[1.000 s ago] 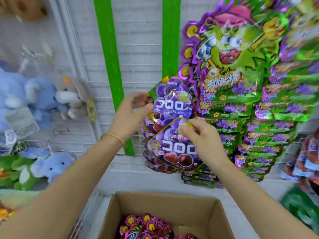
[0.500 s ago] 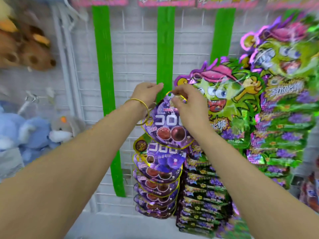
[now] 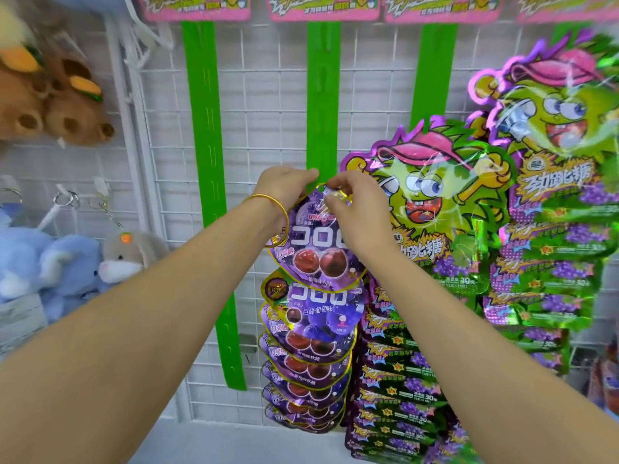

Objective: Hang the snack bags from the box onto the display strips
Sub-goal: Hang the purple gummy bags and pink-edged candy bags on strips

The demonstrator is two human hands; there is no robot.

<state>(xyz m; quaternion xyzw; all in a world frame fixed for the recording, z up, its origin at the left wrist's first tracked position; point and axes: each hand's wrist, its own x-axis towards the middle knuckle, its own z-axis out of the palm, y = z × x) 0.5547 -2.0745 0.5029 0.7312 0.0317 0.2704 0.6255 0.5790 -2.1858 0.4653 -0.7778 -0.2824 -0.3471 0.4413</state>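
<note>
Step in hand: hooking one purple bag [image 3: 318, 242] onto the middle green strip [image 3: 322, 95], centre frame, above a stack of hung bags. Left hand [image 3: 284, 187] and right hand [image 3: 355, 205] both pinch its top edge. Next, likely: seat the hole on a strip tab, then let go. Box not in view

Four green display strips [image 3: 201, 162], two hands [image 3: 284, 185], one gold bangle [image 3: 279, 209], three blue plush toys [image 3: 50, 262]

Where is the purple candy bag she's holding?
The purple bag is at centre, pinched by both hands against the middle green strip, atop the purple stack.
</note>
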